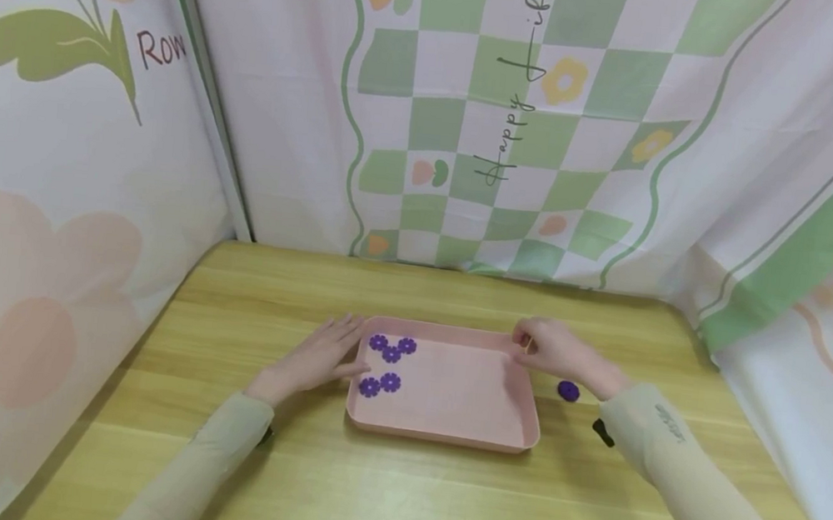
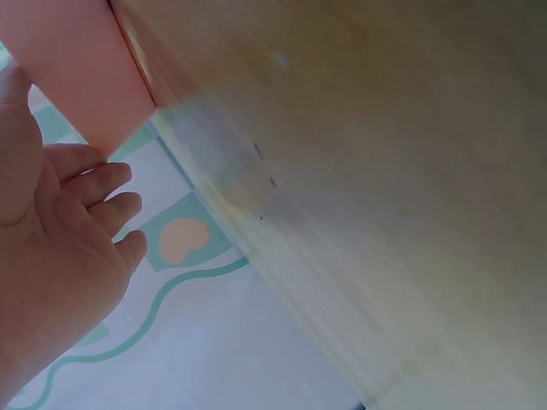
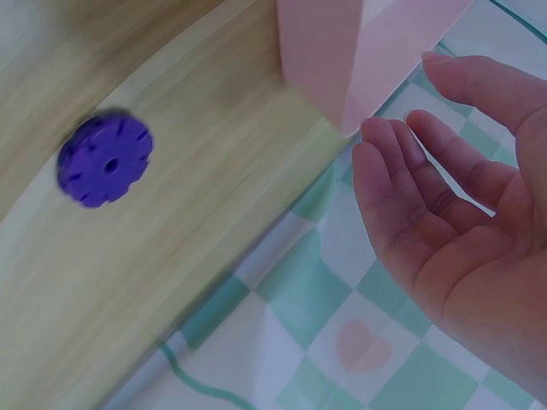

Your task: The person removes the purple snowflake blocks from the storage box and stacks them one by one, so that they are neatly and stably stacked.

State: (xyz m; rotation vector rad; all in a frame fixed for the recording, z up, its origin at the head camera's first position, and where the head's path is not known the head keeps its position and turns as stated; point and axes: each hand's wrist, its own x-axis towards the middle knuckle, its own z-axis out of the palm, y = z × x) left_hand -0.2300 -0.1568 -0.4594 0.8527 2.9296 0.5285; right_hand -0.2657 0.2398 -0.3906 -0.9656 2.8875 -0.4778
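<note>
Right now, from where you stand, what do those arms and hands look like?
The left hand and right hand are ungloved. Both arms wear long, pale beige sleeves; the right sleeve has small dark lettering near its cuff. A small black piece shows by each cuff; I can't tell what.

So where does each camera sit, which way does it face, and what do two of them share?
Head: on the head, facing forward and down at the tray; the left hand, right hand and sleeves show.
Left wrist: on that wrist, facing the table, curtain and tray wall; only the left hand shows.
Right wrist: on that wrist, facing the purple disc, tray corner and curtain; only the right hand shows.
Head and right wrist share the purple disc outside the tray.
</note>
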